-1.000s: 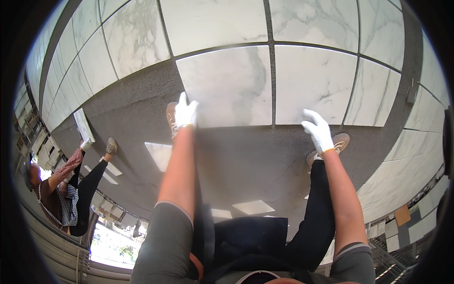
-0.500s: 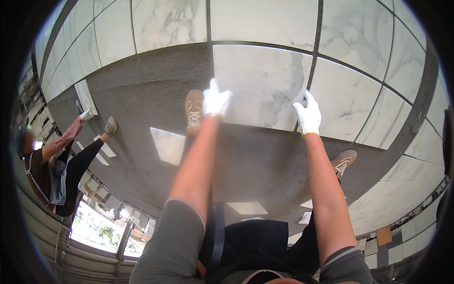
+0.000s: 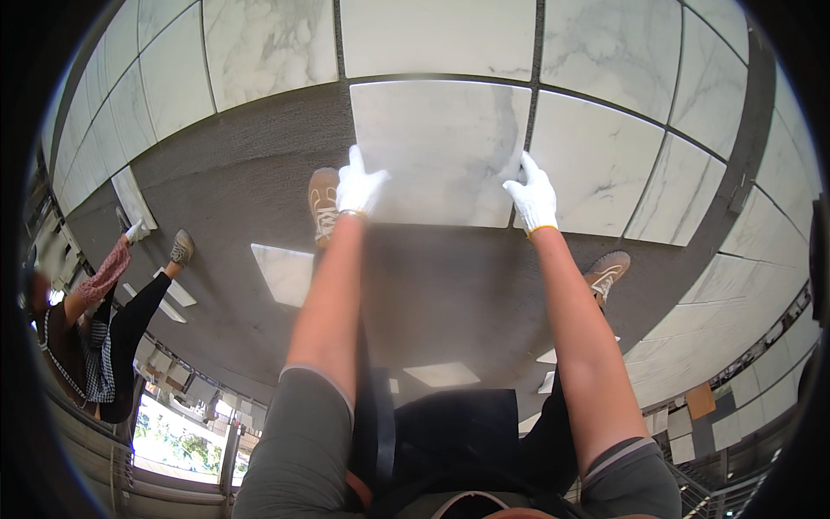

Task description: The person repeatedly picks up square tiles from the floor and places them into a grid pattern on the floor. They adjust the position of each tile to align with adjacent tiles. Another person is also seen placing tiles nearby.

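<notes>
A pale grey-white marble slab [image 3: 441, 130] lies in front of me, with narrow dark joints along its far and right sides. My left hand [image 3: 360, 186], in a white knitted glove, grips the slab's left edge, thumb over the top face and fingers along the side. On the opposite edge, my right hand [image 3: 533, 195] in a matching glove holds on the same way, its fingers at the joint beside the neighbouring slab [image 3: 596, 164]. The fingertips under or behind the edges are hidden.
More marble slabs [image 3: 437, 35] form rows beyond and to the right. Grey floor [image 3: 233, 199] shows around a loose piece [image 3: 284, 272] at left. Past it, another person [image 3: 104, 346] bends, a gloved hand at a narrow strip [image 3: 134, 199]. My brown shoes [image 3: 323, 206] flank the slab.
The whole view has shifted, so everything sits a little farther left in the picture. Both my hands stay at the slab's two edges, and its joints look the same.
</notes>
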### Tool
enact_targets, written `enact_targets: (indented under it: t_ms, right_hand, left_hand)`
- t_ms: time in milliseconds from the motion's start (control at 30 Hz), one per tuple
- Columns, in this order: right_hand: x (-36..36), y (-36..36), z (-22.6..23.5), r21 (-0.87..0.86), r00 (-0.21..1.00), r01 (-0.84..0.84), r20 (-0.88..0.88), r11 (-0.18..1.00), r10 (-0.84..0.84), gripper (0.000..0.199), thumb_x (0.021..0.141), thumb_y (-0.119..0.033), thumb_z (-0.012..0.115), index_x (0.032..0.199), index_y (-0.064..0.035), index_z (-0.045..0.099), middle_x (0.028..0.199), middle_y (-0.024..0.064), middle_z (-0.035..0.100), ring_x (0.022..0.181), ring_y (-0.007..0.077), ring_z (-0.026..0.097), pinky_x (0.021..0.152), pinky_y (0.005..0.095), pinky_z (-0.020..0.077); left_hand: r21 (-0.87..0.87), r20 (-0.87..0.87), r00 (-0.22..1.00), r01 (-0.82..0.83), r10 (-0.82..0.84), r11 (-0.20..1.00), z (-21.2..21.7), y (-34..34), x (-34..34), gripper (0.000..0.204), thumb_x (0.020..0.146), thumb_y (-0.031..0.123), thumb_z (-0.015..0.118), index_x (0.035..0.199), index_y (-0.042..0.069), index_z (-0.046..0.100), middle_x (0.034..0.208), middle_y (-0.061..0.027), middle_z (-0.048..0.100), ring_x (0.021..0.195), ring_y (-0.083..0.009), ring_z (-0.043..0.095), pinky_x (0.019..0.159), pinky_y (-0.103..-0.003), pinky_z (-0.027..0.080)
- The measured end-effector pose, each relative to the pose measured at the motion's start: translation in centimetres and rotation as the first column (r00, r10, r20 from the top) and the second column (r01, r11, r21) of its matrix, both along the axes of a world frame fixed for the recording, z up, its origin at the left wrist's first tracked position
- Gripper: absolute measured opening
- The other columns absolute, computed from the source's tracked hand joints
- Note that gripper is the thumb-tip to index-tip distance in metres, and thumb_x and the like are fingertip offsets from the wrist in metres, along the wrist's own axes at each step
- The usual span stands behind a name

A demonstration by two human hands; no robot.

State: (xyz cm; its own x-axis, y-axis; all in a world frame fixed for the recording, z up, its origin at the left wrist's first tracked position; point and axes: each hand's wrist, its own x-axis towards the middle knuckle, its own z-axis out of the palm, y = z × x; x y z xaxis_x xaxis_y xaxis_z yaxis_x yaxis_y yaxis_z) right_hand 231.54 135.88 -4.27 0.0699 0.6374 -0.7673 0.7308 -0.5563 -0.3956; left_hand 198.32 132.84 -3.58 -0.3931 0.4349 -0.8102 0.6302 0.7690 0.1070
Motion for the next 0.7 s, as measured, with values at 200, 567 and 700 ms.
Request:
enact_targets:
  t_ms: [200, 567, 700]
  right_hand:
    - [3.3, -4.3, 4.1, -0.142, 0.916, 0.244, -0.292, 0.960, -0.276, 0.079, 0.081, -0.002, 0.069, 0.153, -0.0010, 0.036, 0.153, 0.0175, 0.044, 0.137, 0.0276, 0.047, 0.109, 0.0359, 0.0421]
    - [10.7, -12.4, 27.7, -0.455, 0.854, 0.449, -0.035, 0.769, -0.519, 0.070, 0.084, -0.005, 0.069, 0.150, -0.0053, 0.044, 0.137, 0.0122, 0.058, 0.104, 0.0186, 0.063, 0.076, 0.0290, 0.0520]
    - [7.1, -9.1, 35.2, -0.453, 0.871, 0.398, -0.086, 0.797, -0.484, 0.067, 0.084, -0.007, 0.070, 0.148, -0.0066, 0.048, 0.132, 0.0105, 0.061, 0.105, 0.0185, 0.063, 0.078, 0.0297, 0.0528]
  left_hand:
    - [0.102, 0.326, 0.885, -0.383, 0.333, 0.918, 0.1, -5.6, -0.6, 0.080, 0.085, 0.007, 0.067, 0.154, -0.004, 0.028, 0.144, -0.0167, 0.050, 0.129, -0.0241, 0.049, 0.107, -0.031, 0.039]
    - [-0.075, 0.529, 0.331, -0.899, 0.781, 0.432, 24.6, -11.3, -5.5, 0.065, 0.094, 0.008, 0.060, 0.153, 0.002, 0.033, 0.101, 0.0048, 0.056, 0.077, -0.0038, 0.052, 0.067, -0.021, 0.043]
    - [0.029, 0.472, 0.228, -0.970, 0.852, 0.243, 32.8, -18.0, -10.6, 0.072, 0.093, 0.006, 0.061, 0.156, 0.000, 0.027, 0.095, 0.0030, 0.056, 0.075, -0.0056, 0.052, 0.065, -0.021, 0.045]
